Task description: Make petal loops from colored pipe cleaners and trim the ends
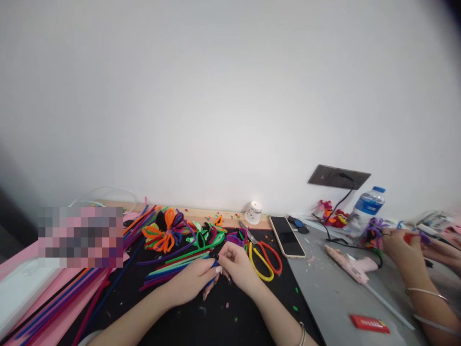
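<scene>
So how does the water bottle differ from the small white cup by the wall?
The water bottle is tall and clear, with a blue cap and label; the white cup is short and opaque. The bottle stands at the right on the grey surface, the cup on the wooden strip behind the black mat. Both stand upright, close to the wall.

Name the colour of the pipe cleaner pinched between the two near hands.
The pipe cleaner is blue; head view.

A craft workspace; pipe cleaners [72, 293], scissors [264, 257], glue gun [351, 266] on table [324, 293]
</scene>
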Motion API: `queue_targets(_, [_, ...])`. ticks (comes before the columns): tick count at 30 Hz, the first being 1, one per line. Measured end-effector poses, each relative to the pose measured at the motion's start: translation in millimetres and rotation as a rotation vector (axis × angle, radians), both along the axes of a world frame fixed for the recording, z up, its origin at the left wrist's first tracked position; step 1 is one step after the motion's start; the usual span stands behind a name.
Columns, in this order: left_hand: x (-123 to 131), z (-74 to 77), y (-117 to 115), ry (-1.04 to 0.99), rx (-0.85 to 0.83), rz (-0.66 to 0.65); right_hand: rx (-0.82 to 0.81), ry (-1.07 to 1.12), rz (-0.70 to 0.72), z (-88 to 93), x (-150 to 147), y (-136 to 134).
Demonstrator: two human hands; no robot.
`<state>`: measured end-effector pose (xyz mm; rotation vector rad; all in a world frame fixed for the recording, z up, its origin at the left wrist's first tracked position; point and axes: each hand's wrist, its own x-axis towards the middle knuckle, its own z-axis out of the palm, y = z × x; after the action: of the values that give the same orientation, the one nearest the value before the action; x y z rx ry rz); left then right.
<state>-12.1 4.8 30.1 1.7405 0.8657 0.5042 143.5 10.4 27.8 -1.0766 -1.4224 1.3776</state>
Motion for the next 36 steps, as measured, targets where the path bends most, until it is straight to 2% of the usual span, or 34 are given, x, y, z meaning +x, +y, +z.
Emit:
queue_targets(6, [1.2,-1.9,-1.0,0.033,0.069,0.036,0.000,0.005,-0.035,-5.5,-0.4,0.8])
queue_targets(12, [0.6,-5.7,-1.9,0.057,0.107,0.064,-0.008,-0.027,-0.041,-3.2,0.1,-0.7])
queue_targets(19, [1.4,-3.4,-1.8,0.067,0.117,0.071,-0.017,-0.031,-0.035,-2.5,-0.3,-1.2])
queue_targets(36, [2.7,-3.6,-2.7,0.002,0.046,0.079,-0.008,-0.027,-0.042,2.4,-0.5,-2.3])
